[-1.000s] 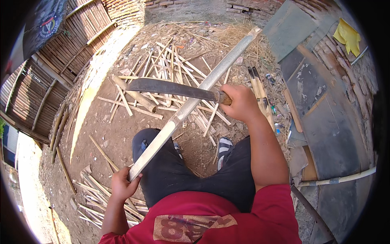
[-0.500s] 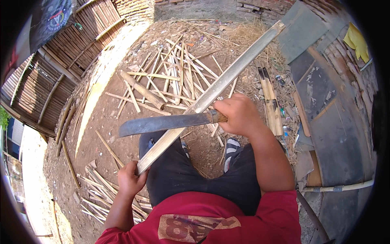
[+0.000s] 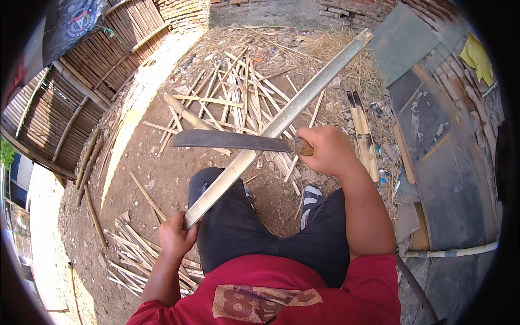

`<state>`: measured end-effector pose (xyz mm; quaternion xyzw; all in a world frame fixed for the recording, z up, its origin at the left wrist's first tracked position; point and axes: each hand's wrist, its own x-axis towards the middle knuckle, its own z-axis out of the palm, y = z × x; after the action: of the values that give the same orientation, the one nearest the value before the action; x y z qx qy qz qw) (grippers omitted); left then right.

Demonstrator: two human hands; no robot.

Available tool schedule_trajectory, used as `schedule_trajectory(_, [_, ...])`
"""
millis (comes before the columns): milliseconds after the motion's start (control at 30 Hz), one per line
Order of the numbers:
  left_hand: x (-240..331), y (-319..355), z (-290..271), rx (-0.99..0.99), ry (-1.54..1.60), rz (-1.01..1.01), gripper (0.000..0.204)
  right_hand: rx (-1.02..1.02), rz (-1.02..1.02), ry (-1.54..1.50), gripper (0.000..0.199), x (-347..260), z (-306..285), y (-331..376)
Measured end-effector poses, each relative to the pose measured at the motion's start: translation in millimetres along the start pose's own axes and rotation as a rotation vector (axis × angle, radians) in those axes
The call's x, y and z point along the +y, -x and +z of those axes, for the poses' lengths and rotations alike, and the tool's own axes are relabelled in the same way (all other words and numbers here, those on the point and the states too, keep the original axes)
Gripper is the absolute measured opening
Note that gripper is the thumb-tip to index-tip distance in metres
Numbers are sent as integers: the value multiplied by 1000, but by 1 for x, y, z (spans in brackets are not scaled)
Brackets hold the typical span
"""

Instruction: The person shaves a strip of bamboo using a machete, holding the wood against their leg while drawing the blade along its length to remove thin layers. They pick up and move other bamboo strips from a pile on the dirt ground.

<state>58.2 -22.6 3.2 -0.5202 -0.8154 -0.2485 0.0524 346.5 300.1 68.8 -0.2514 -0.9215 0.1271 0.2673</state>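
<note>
A long half-round piece of split bamboo point(image 3: 317, 86) slants from low left to far right across my lap, its hollow side up. Wrapped round its near end is my left hand point(image 3: 177, 235), above my left thigh. My right hand point(image 3: 324, 150) grips the wooden handle of a machete point(image 3: 233, 140). The wide dark blade points left and crosses over the bamboo near its middle; whether it touches cannot be told. Just beyond the blade lies a bamboo pole point(image 3: 189, 115) on the ground, partly hidden by it.
A heap of split bamboo strips point(image 3: 246, 92) covers the ground ahead. Another bundle of strips point(image 3: 146, 254) lies by my left side. Two split bamboo halves point(image 3: 364, 138) lie at the right, beside dark boards point(image 3: 449, 184). A bamboo slat wall point(image 3: 65, 116) stands at the left.
The machete has moved slightly up and to the right with my right hand, its blade now more level. The bamboo's far end has shifted a little left.
</note>
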Motion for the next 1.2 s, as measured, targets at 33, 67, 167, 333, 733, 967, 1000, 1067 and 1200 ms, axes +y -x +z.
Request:
schedule_trajectory(33, [1,0,0,22,-21,18,33,-50,-20,39,33,-7,-1,-1])
schedule_trajectory(67, [0,0,0,42,-47,35,35,-100,-39,73,33,-10,0,-2])
schedule_trajectory(167, [-6,0,3,124,-129,82,37,-64,67,-61,30,9,-3,-2])
schedule_trajectory(333, [-7,-3,10,145,-147,90,38,131,271,-159,32,37,-8,1])
schedule_trajectory(733, [4,-12,1,185,-126,87,39,64,126,-94,23,6,-11,-2])
schedule_trajectory(967, [7,-15,6,193,-109,100,43,1,78,-25,27,-7,-10,-1])
schedule_trajectory(1000, [8,-15,5,192,-99,92,43,17,96,-52,27,-5,-10,0])
schedule_trajectory(1067, [9,-16,3,189,-104,92,44,51,99,-56,29,-1,-11,1])
schedule_trajectory(1200, [11,-16,2,187,-109,84,44,2,38,28,27,-8,-13,0])
